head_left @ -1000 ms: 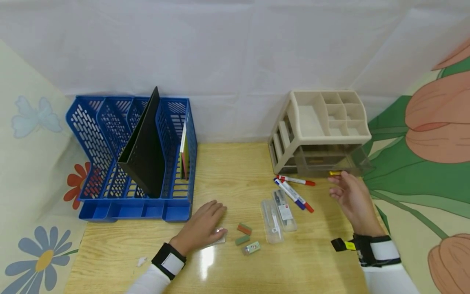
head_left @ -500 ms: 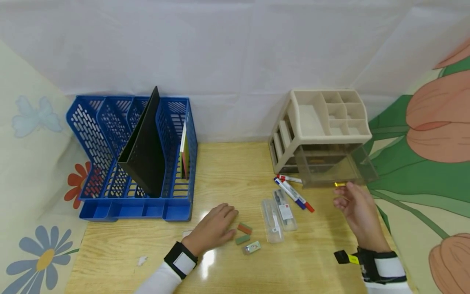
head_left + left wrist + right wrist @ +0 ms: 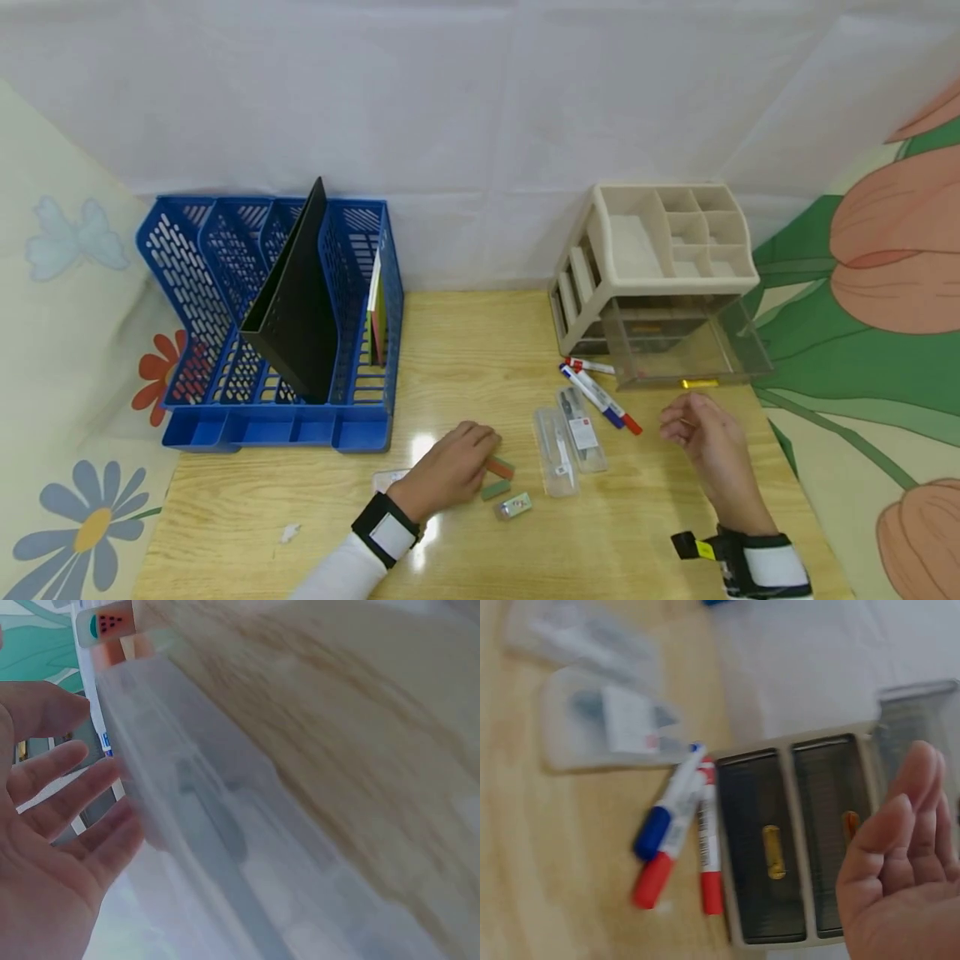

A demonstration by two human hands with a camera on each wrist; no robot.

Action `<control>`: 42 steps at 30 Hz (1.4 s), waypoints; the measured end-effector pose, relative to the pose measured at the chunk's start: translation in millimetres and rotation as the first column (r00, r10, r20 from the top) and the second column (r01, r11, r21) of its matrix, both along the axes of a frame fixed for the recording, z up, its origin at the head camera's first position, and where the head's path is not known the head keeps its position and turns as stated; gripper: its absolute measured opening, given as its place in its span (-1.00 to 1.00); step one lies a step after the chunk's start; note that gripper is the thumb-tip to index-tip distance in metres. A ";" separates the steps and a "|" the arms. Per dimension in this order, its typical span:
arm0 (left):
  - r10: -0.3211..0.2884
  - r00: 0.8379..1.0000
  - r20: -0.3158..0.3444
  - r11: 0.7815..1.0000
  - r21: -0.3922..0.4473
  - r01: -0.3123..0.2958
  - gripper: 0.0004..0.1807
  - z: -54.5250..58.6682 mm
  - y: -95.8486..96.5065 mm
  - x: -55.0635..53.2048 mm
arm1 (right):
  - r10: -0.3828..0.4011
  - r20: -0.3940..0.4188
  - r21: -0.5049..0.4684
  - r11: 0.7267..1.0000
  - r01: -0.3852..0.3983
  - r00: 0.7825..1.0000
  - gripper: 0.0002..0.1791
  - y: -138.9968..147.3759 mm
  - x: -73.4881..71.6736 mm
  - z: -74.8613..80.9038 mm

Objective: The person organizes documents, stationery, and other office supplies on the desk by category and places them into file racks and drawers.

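Note:
My left hand [image 3: 448, 468] reaches over the table with its fingertips right at an orange and green eraser [image 3: 500, 469]. A green eraser [image 3: 496, 489] and a printed one with a pale sleeve [image 3: 514, 505] lie beside it. In the left wrist view its fingers are relaxed and hold nothing, and a clear plastic case [image 3: 202, 825] looms close to the camera. My right hand [image 3: 708, 442], loosely curled, is just in front of the gold handle [image 3: 700, 383] of a pulled-out transparent drawer [image 3: 682, 350], apart from it. The drawer's inside shows no contents.
The beige drawer unit [image 3: 618, 258] has a compartment top. Several markers [image 3: 600, 396] lie by its front corner, near two clear cases [image 3: 557, 454]. At left, a blue file rack [image 3: 277, 425] holds a black folder [image 3: 300, 308] and thin books [image 3: 377, 317]. A paper scrap [image 3: 289, 532] lies front left.
The right hand has pulled the drawer farther out, let go of its handle and moved back toward the front. The left hand has slid right from the clear case to the erasers.

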State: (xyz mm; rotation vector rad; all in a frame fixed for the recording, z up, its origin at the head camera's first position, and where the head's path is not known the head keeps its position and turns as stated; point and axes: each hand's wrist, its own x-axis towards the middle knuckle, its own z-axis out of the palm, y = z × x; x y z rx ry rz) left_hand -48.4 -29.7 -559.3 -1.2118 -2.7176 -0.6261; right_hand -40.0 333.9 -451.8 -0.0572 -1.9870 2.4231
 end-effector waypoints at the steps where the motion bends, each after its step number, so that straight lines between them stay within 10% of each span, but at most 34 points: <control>1: -0.006 1.000 0.015 1.000 0.000 0.006 -0.55 -0.7 1.3 0.6 | -0.010 0.023 0.092 0.996 0.008 1.000 -0.57 -3.4 1.8 -3.8; 8: -0.062 0.998 0.007 0.998 -0.009 0.062 -0.65 -5.3 10.0 4.8 | -0.052 0.112 0.509 0.860 -0.013 0.992 -0.51 -27.5 14.5 -34.2; 17: -0.043 0.996 -0.079 0.999 -0.036 0.040 -0.88 -8.8 14.0 2.8 | 0.042 0.033 0.634 0.772 -0.053 0.999 -0.77 -66.8 23.8 -59.1; 24: 0.067 0.998 0.003 0.997 0.029 -0.067 -0.82 -2.5 12.3 -1.5 | 0.140 -0.046 0.782 0.621 -0.051 0.989 -0.85 -96.6 18.8 -69.8; 33: 0.100 0.981 0.165 0.953 0.269 -0.142 -0.69 12.5 13.1 -4.0 | 0.451 -0.230 0.925 0.378 0.049 0.862 -0.40 -134.7 14.2 -68.5; 42: 0.086 0.973 0.216 0.880 0.441 -0.176 -0.64 20.7 19.3 -0.9 | 0.541 -0.300 0.926 0.361 0.105 0.786 -0.64 -151.8 8.3 -66.1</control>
